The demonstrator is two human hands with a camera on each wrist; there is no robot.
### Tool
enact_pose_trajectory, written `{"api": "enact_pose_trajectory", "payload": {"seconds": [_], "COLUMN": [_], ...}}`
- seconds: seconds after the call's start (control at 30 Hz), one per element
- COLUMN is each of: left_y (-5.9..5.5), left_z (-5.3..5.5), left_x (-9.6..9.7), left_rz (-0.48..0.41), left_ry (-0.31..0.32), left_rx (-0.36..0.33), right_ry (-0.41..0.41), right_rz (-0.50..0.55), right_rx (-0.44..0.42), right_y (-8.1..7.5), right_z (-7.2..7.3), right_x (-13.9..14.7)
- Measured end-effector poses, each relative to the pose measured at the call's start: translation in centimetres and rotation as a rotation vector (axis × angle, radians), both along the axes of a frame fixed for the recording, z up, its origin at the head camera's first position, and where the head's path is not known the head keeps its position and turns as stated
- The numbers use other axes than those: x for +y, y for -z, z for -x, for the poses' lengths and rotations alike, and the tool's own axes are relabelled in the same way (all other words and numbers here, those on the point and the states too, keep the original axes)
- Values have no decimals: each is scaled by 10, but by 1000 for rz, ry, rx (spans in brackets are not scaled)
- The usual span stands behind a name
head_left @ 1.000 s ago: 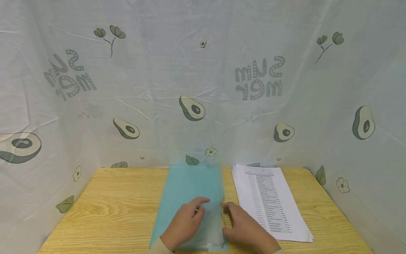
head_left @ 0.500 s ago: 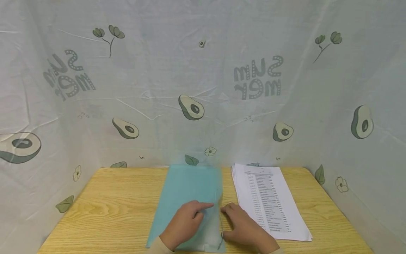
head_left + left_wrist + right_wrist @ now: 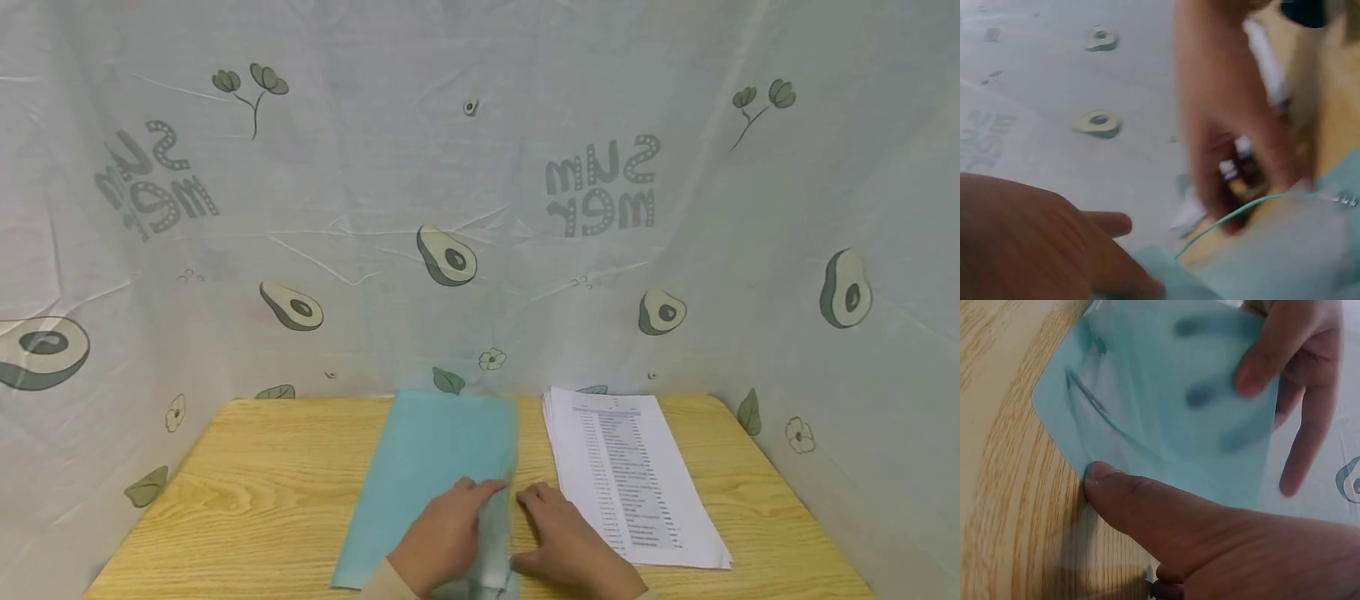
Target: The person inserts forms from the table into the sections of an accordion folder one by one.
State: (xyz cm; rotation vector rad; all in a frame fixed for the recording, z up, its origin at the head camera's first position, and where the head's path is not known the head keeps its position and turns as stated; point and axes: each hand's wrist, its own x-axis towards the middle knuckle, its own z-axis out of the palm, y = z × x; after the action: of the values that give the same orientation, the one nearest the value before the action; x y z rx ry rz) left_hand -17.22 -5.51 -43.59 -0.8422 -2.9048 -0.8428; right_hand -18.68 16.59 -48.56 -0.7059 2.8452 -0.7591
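A translucent teal plastic document folder [image 3: 450, 442] lies on the table, its near right part lifted and bent. My left hand [image 3: 446, 533] pinches this raised sheet: the right wrist view has the thumb [image 3: 1254, 378] in front of the plastic and fingertips showing blurred through it. A thin teal cord [image 3: 1229, 215] runs along the folder's edge, with a metallic end piece [image 3: 1088, 394] inside the bend. My right hand [image 3: 566, 533] is at the folder's near right edge, thumb tip [image 3: 1100, 475] touching the edge, fingers spread apart from the thumb.
To the right lies a stack of printed paper sheets [image 3: 626, 475], near my right hand. The wooden table [image 3: 277, 492] backs onto a pale curtain [image 3: 360, 167] printed with avocados, which also hangs at both sides.
My left hand has gone from an extended index finger over the folder to pinching its upper sheet, which now bends up. The folder has shifted slightly left. My right hand stays by the edge.
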Motion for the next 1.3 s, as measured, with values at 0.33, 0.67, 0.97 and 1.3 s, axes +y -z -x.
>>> {"api": "enact_pose_trajectory", "payload": {"seconds": [0.33, 0.67, 0.97, 1.3], "left_y": [-21, -16, -12, -4], "left_z": [7, 20, 31, 33], "left_x": [-19, -63, -107, -93], "left_rz": [63, -307, -718, -833], "left_ry": [-225, -192, -100, -175], "left_rx": [109, -176, -581, -525], "right_ry": [26, 21, 26, 61], "right_rz": [-3, -17, -19, 13], "right_rx": [-21, -36, -37, -65], "right_y": [-1, 0, 1, -3], "right_z": [0, 1, 2, 1], "right_x": [-2, -3, -2, -1]}}
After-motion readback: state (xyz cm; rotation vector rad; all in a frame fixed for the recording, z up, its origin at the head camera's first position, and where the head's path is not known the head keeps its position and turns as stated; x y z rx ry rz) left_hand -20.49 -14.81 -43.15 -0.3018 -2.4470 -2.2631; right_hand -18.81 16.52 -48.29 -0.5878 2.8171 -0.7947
